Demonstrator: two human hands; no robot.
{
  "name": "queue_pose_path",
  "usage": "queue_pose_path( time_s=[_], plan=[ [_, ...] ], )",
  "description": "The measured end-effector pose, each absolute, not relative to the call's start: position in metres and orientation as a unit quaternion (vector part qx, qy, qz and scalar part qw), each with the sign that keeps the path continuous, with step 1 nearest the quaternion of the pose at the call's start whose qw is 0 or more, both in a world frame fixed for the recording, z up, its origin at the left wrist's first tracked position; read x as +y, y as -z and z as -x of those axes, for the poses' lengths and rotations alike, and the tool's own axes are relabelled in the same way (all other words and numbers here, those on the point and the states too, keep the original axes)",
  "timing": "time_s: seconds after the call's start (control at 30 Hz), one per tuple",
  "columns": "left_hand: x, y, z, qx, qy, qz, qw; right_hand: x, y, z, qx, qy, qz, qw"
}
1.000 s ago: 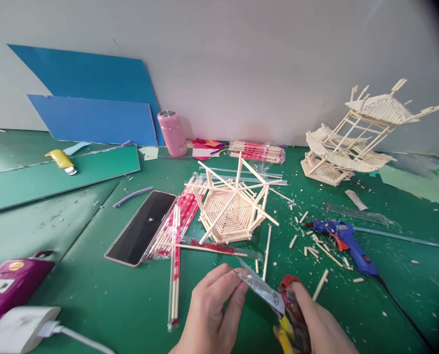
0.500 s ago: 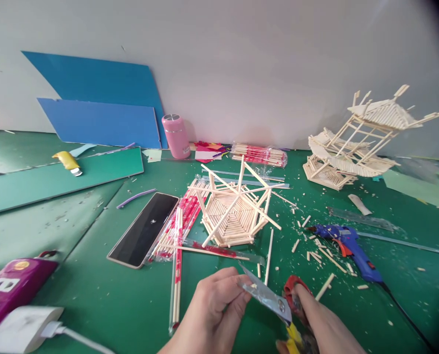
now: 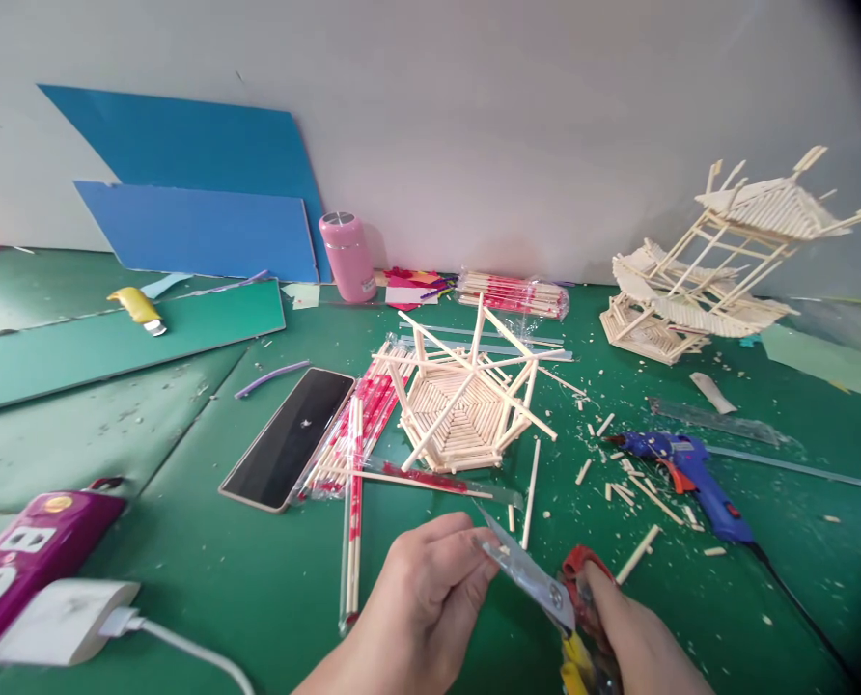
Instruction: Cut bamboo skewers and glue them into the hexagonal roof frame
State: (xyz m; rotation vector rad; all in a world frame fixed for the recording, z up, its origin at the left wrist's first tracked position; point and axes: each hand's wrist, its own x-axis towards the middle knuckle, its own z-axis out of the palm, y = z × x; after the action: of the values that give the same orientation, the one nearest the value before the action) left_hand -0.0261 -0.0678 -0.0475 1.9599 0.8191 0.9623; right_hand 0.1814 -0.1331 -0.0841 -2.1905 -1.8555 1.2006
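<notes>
While the right hand (image 3: 637, 642) grips the red and yellow handles of a pair of snips (image 3: 546, 594) at the lower edge of the head view, the left hand (image 3: 430, 589) meets the tool's metal blades from the 9 o'clock side. Left fingers (image 3: 474, 560) are pinched narrow at the blade tip; whether a small piece sits between them cannot be told. Right fingers are wrapped closed around the handles.

Position of the snips: low centre of the green worktop (image 3: 184, 579), blades pointing toward 11 o'clock, above the surface.

Surrounding items:
- Hexagonal stick frame (image 3: 466, 405), at 12 o'clock from the hands, resting on the worktop.
- Single loose stick (image 3: 530, 480), just beyond the blade tip, lying toward 12 o'clock.
- Wrapped bamboo sticks (image 3: 354, 439), at 10 o'clock, beside a dark phone (image 3: 290, 436).
- Blue glue gun (image 3: 691, 470), at 2 o'clock, among cut stick offcuts.
- Finished stick pavilion (image 3: 720, 261), far at 1 o'clock, near the wall.
- Pink bottle (image 3: 347, 256), at 11 o'clock against the wall, next to blue card sheets (image 3: 199, 203).
- Purple power strip (image 3: 36, 550) with white plug, at 9 o'clock.
</notes>
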Motion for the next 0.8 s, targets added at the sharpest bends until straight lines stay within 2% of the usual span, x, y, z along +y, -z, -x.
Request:
queue_pose_path(
  time_s=[0.5,0.67,0.8],
  plan=[
    [-0.065,0.039,0.024,0.331,-0.338,-0.771,0.427,-0.129,0.072,-0.179,-0.566,-0.423,0.7,0.104],
    [-0.065,0.043,0.025,0.372,-0.345,-0.715,0.482,-0.121,0.069,-0.181,-0.552,-0.399,0.718,0.139],
    [-0.063,0.047,0.028,0.388,-0.36,-0.657,0.538,-0.127,0.081,-0.187,-0.56,-0.364,0.734,0.124]
  ],
)
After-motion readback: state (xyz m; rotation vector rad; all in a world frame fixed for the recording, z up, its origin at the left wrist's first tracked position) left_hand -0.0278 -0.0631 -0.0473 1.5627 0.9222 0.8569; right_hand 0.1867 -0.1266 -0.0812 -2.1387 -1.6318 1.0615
